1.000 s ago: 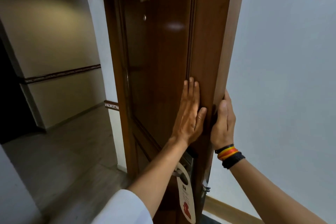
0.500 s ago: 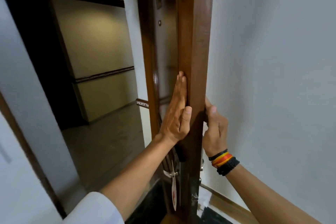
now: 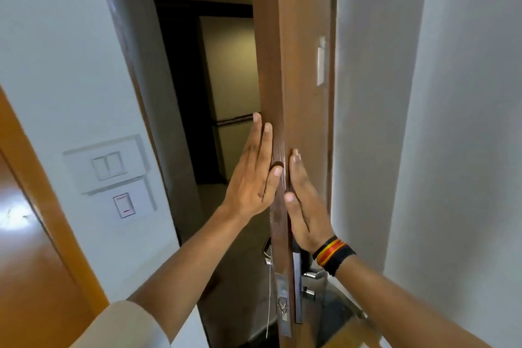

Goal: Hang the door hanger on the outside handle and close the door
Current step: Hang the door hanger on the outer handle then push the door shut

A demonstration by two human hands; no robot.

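Door [image 3: 305, 93] edge-on between two flat, open palms: left hand [image 3: 254, 175] outside, right hand [image 3: 303, 206] inside.

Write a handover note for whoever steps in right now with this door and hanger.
Left hand: open, flat on the outer face of the door, thumb over its edge.
Right hand: open, flat on the inner face.
Door: ajar, seen edge-on, corridor visible past it.
Door hanger: only a thin sliver shows, below the outside handle; it appears to hang from it.
Done: hanging, as far as can be seen.
Left: pull the left hand clear of the edge and frame, then shut the door until it latches.
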